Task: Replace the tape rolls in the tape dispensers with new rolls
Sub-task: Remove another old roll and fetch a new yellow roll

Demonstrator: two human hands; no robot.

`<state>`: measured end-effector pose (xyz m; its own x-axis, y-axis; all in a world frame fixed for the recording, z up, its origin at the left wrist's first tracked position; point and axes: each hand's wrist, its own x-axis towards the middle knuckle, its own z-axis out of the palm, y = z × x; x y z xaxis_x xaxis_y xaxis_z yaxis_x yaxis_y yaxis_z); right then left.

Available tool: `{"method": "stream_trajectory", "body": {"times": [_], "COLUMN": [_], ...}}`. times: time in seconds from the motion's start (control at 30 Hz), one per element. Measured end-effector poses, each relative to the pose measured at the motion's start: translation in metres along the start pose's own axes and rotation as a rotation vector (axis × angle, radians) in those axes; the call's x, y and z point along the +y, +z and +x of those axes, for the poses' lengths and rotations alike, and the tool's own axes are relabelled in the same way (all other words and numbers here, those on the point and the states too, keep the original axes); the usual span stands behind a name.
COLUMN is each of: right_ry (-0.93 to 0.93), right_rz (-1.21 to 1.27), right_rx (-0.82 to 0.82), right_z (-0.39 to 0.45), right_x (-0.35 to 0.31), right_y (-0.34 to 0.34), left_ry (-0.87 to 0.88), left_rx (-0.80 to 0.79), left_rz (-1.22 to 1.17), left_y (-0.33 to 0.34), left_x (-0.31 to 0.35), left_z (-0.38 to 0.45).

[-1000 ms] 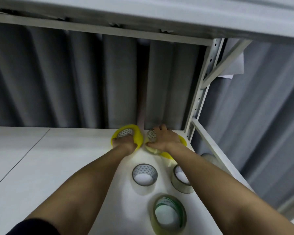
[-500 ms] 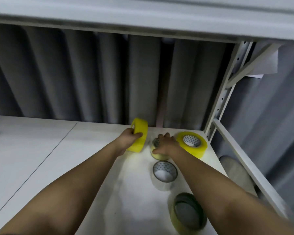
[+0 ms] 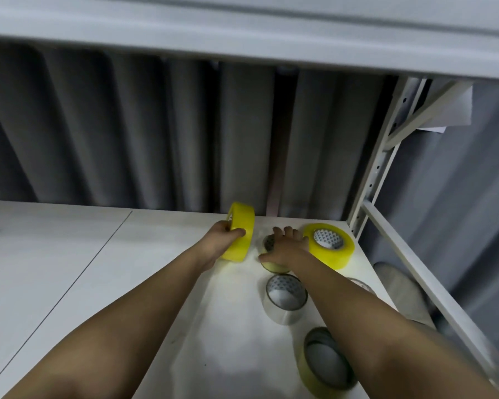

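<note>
A white shelf board [image 3: 104, 283] runs under an upper shelf, with a grey pleated curtain [image 3: 127, 133] behind and a white slotted upright [image 3: 378, 168] at the right. In the head view, the left hand [image 3: 222, 240] grips a yellow tape roll [image 3: 239, 230] stood on edge, thumb curled across its outer face. The right hand [image 3: 285, 249] lies over a small pale roll [image 3: 271, 263], fingers spread on top, thumb at its near side. Just right of that hand a second yellow roll [image 3: 329, 246] lies flat. Nearer, a clear roll [image 3: 285, 295] and a greenish roll [image 3: 326, 364] also lie flat.
</note>
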<state>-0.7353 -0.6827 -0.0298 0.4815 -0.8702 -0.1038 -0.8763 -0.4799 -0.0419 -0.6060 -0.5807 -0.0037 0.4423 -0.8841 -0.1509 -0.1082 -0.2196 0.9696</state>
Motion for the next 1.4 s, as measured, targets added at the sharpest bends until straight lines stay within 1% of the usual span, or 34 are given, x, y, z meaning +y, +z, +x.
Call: {"method": "stream_trajectory", "body": {"times": [0.07,0.1,0.13,0.17,0.23,0.27,0.3,0.33,0.4,0.5,0.57,0.63,0.7,0.8,0.93,1.03,1.1,1.17,1.27,1.4], "right_ry": [0.018,0.036,0.067,0.108,0.203,0.237,0.217,0.161,0.034,-0.058,-0.105,-0.148,-0.187,-0.228,-0.288,-0.311,-0.288,-0.288,-0.296,-0.283], "right_rz": [0.136,0.252,0.424,0.658,1.24,1.435,1.528,1.555,1.589,1.709,1.75,1.693,1.65,1.663,1.624,1.629,1.638,1.62,1.59,1.578], "right_rx": [0.158,0.223,0.236,0.191,0.025,-0.048,-0.095,-0.122,-0.101,-0.08,-0.066,-0.006,0.057,0.054,-0.005,-0.048,-0.068,-0.105,-0.1,-0.102], "right_z": [-0.002,-0.002,-0.004,-0.008,-0.02,-0.029,-0.037,-0.045,-0.059,-0.073,-0.086,-0.096,-0.105,-0.119,-0.131,-0.137,-0.139,-0.147,-0.146,-0.146], "right_x": [-0.001,-0.002,-0.003,-0.007,-0.017,-0.02,-0.021,-0.022,-0.02,-0.009,-0.005,-0.002,0.0,-0.001,-0.007,-0.016,-0.021,-0.043,-0.051,-0.1], "right_y": [-0.009,-0.014,-0.021,-0.029,-0.042,-0.046,-0.05,-0.051,-0.051,-0.045,-0.044,-0.039,-0.033,-0.03,-0.024,-0.023,-0.026,-0.025,-0.02,-0.013], "left_ry": [-0.001,-0.003,0.004,0.019,0.075,0.104,0.132,0.154,0.193,0.224,0.199,0.095,0.031,0.04,0.086,0.122,0.137,0.137,0.11,0.12], "left_rx": [-0.012,-0.019,-0.028,-0.036,-0.054,-0.062,-0.067,-0.072,-0.084,-0.104,-0.088,-0.072,-0.088,-0.144,-0.026,0.009,0.01,0.002,-0.012,-0.068], "left_rz": [-0.02,-0.033,-0.044,-0.053,-0.056,-0.045,-0.037,-0.026,-0.004,-0.013,-0.128,-0.326,-0.406,-0.383,-0.374,-0.365,-0.353,-0.324,-0.306,-0.239], "left_y": [0.0,0.0,0.0,0.001,0.004,0.006,0.009,0.011,0.015,0.021,0.025,0.027,0.025,0.027,0.026,0.018,0.013,-0.006,-0.015,-0.066], "left_x": [0.004,0.006,0.009,0.011,0.015,0.017,0.018,0.018,0.017,0.013,0.014,0.02,0.025,0.029,0.023,0.016,0.014,0.002,-0.002,-0.01], "left_z": [-0.005,-0.008,-0.01,-0.013,-0.02,-0.023,-0.026,-0.028,-0.035,-0.045,-0.054,-0.06,-0.065,-0.079,-0.098,-0.112,-0.117,-0.127,-0.126,-0.126]}}
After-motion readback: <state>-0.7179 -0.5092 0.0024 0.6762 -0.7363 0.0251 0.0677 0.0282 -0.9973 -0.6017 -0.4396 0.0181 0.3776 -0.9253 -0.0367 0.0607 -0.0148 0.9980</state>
